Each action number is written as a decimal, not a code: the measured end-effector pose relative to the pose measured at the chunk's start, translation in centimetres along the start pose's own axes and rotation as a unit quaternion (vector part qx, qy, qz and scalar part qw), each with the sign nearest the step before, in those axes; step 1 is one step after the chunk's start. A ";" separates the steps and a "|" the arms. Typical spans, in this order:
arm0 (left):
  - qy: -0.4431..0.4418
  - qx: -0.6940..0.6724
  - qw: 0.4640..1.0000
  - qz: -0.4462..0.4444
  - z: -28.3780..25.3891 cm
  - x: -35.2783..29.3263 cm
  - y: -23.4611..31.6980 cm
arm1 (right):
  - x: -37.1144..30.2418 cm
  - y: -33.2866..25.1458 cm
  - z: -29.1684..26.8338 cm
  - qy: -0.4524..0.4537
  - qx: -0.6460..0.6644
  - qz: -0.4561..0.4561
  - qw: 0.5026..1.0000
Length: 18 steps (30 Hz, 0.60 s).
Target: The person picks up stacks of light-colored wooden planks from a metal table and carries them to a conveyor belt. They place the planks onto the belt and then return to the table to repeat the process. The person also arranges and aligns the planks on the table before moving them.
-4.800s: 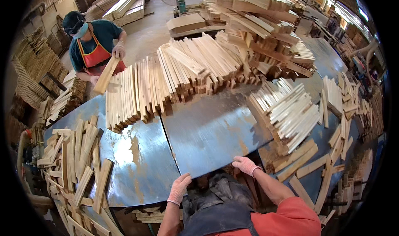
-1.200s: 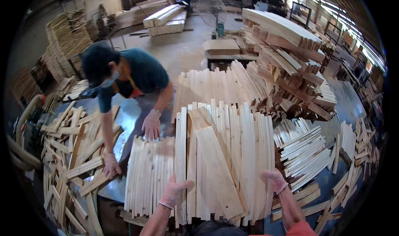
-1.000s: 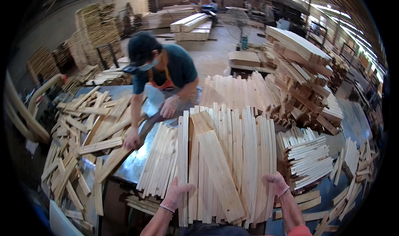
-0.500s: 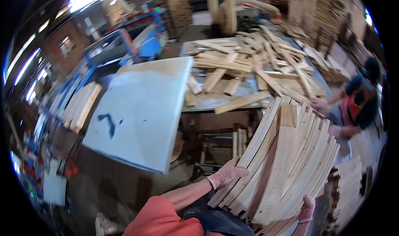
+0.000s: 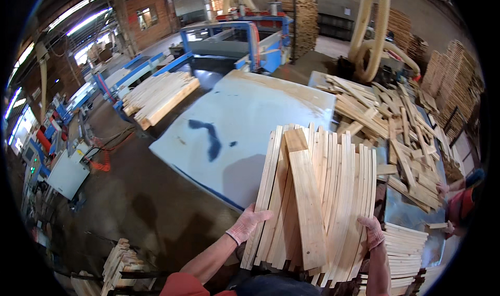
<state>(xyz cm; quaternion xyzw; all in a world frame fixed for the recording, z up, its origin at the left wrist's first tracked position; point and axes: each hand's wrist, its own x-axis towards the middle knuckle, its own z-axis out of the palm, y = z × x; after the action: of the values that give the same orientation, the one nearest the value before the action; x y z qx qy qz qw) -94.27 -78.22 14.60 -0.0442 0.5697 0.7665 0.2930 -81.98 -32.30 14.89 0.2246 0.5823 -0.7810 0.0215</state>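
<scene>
Between my two gloved hands is a wide bundle of pale wooden slats [image 5: 344,186], many standing side by side on edge. One thicker wooden board [image 5: 308,207] lies flat and slightly askew on top of them. My left hand [image 5: 251,223] grips the bundle's left side, thumb over the outer slat. On the opposite side my right hand [image 5: 372,231] presses against the outermost slat, its thumb at the edge. Both hands wear pinkish knit gloves, and the fingers beneath the bundle are hidden. Just beyond the slats is a light blue-white tabletop [image 5: 250,113] with dark stains.
A row of planks [image 5: 156,98] rests beside the blue-framed machine [image 5: 224,46]. Loose boards [image 5: 406,129] are heaped on a table at right, where another person [image 5: 461,205] stands. Stacked slats [image 5: 403,249] sit at lower right, and a control cabinet [image 5: 67,173] at left.
My view has swung left, bringing the pale tabletop in front of me. The bundle, still in both hands, now stands straighter in view, and the heap of boards has shifted to the right.
</scene>
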 end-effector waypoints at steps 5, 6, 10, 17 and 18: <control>0.025 -0.009 1.000 -0.011 -15.4 1.3 7.7 | 8.0 4.4 13.1 -0.122 -0.145 -0.071 0.979; 0.025 0.007 0.999 -0.021 -18.8 2.4 8.5 | 9.8 5.4 15.3 -0.135 -0.299 -0.180 0.927; 0.029 0.033 0.997 -0.055 -26.7 4.2 13.4 | 10.6 0.8 29.5 -0.047 -0.117 0.082 0.989; 0.036 0.034 0.999 -0.022 -34.6 12.3 20.4 | 19.2 2.4 38.1 0.017 0.022 0.053 0.998; 0.042 0.039 0.998 -0.038 -35.5 13.6 21.1 | 20.2 2.4 38.9 0.027 0.020 0.055 0.998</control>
<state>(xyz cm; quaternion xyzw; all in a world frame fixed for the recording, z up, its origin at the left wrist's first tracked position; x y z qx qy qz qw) -125.48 -108.53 14.69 -0.0862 0.6092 0.7294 0.2990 -112.11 -64.24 13.74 0.2782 0.5533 -0.7839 0.0442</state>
